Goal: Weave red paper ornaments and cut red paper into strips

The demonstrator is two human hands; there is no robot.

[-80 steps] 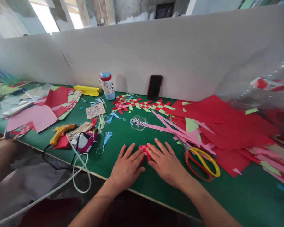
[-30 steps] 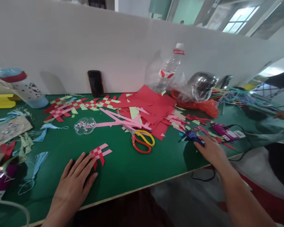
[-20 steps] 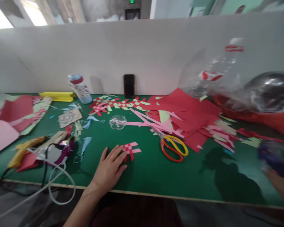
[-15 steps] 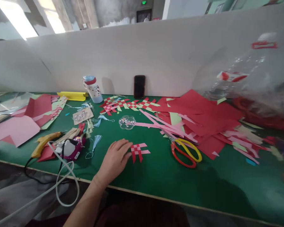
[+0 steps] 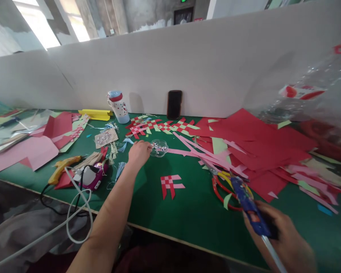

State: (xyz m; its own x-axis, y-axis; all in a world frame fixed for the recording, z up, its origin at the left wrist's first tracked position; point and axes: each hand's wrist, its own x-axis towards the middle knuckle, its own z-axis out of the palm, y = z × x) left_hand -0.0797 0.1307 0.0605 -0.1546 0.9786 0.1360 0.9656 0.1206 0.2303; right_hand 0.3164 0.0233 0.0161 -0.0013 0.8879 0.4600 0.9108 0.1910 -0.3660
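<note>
My left hand (image 5: 140, 153) reaches to the left edge of a small clear dish (image 5: 160, 154) that holds tiny beads or gems. Its fingertips are pinched together at the rim; whether anything is between them is too small to tell. In my right hand (image 5: 282, 231) is a blue hot glue gun (image 5: 248, 203), its nozzle pointing up and left and a pale glue stick (image 5: 273, 253) jutting from the back. Between the hands, flat on the table, lies a woven red and pink paper fish (image 5: 168, 182). Red and yellow scissors (image 5: 219, 191) lie partly behind the glue gun.
Red paper sheets (image 5: 258, 140) and pink strips cover the right side. Several woven paper fish (image 5: 166, 126) lie at the back, near a phone (image 5: 174, 104) and a bottle (image 5: 120, 110). At left are a yellow glue gun (image 5: 58, 170), a white cable (image 5: 69, 216) and tassels (image 5: 119, 170).
My left hand has left the woven fish and moved up to the bead dish. My right hand has come into view at the right, holding the blue glue gun. The view has shifted slightly.
</note>
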